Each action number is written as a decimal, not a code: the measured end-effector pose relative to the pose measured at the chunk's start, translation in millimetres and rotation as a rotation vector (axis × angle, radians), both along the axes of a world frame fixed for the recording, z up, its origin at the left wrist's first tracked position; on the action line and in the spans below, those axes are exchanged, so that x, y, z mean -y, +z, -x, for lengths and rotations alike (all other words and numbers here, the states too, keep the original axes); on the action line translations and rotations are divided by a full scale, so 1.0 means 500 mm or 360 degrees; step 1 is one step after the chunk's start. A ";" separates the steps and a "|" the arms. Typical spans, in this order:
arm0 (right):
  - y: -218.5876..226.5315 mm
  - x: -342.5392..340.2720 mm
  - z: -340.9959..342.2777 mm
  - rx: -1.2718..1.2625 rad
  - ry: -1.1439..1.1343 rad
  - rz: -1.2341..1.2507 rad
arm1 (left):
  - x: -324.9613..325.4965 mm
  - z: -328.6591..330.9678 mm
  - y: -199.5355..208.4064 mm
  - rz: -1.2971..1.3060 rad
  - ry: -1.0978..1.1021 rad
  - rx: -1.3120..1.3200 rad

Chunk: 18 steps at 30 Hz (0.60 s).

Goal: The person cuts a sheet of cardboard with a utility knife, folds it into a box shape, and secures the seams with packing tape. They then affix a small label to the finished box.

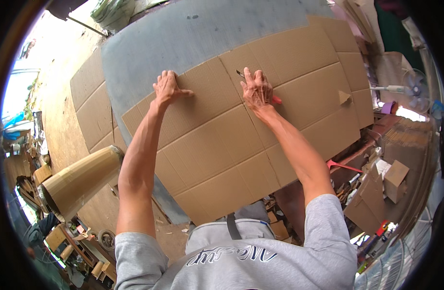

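A large creased sheet of brown corrugated cardboard [212,130] lies flat in front of me. My left hand [170,89] rests at its far left edge, thumb stretched out on the cardboard and fingers reaching to the edge; nothing shows in its grasp. Closed around a utility knife [277,99], my right hand [257,91] is on the sheet, right of a vertical crease. The red handle end sticks out behind that hand, and the dark blade tip shows ahead of the fingers. My palm hides the middle of the knife.
Under the cardboard is a blue-grey tabletop [149,43]. A long taped cardboard roll [82,181] stands at the left, near another cardboard sheet [89,101]. On the right are a fan [415,89], a red-handled tool [345,166] and a small cardboard box [395,181]. A small cardboard scrap [344,97] lies on the sheet.
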State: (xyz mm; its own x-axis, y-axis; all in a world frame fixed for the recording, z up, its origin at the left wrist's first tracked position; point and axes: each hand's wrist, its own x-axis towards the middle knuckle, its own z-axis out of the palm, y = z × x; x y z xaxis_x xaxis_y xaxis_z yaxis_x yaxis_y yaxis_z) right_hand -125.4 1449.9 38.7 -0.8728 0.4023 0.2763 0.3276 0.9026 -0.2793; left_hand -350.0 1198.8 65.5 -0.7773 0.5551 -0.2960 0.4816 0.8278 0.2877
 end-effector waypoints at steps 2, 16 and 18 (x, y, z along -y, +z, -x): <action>-0.018 0.009 0.015 0.0044 -0.0066 -0.0218 | 0.012 -0.005 0.003 -0.0164 -0.0088 -0.0027; -0.031 0.012 0.019 0.0012 -0.0195 -0.0218 | 0.019 -0.027 -0.029 -0.0431 0.0004 -0.0413; -0.032 0.014 0.018 0.0032 -0.0220 -0.0202 | 0.012 -0.027 -0.032 -0.0342 0.0058 -0.0382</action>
State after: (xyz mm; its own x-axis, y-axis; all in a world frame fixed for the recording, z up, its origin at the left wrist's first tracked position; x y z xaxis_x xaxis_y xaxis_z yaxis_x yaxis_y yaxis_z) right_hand -134.3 1443.1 22.8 -0.8175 0.4819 0.3155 0.4554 0.8761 -0.1583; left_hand -336.7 1192.6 49.7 -0.8314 0.5554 0.0190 0.5279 0.7786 0.3394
